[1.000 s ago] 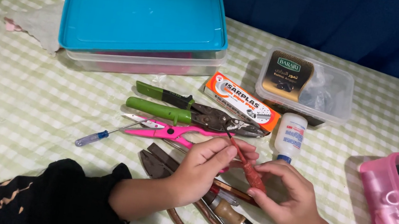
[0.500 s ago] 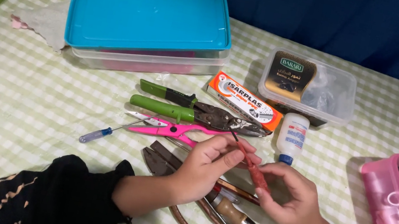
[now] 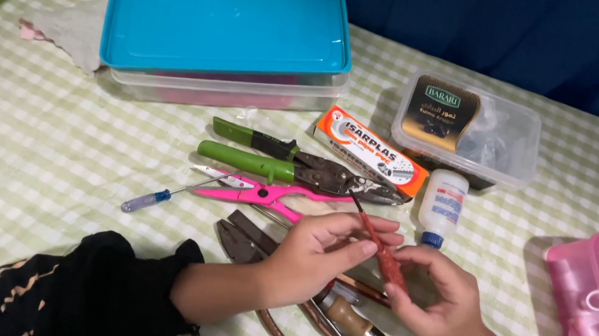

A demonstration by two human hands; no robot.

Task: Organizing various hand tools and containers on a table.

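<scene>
Green-checked table (image 3: 34,138) crowded with tools; over the middle both hands hold a small red-handled screwdriver (image 3: 382,250) — left hand (image 3: 313,254) pinching its shaft end, right hand (image 3: 435,294) closed on the handle. Since a second ago the left fingers (image 3: 374,230) have slid flatter along the shaft and the tool sits slightly lower — a grip adjustment, with green-handled snips (image 3: 299,168) and pink scissors (image 3: 254,194) just beyond.

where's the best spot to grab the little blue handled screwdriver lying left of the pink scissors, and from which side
Take the small screwdriver by its translucent blue handle, the thicker end at the lower left, coming from above or from the table's open left side. It lies flat on the checked tablecloth with its thin metal shaft running up-right toward the pink scissors, so that end is slim and crowded. Nothing touches the handle.
</scene>
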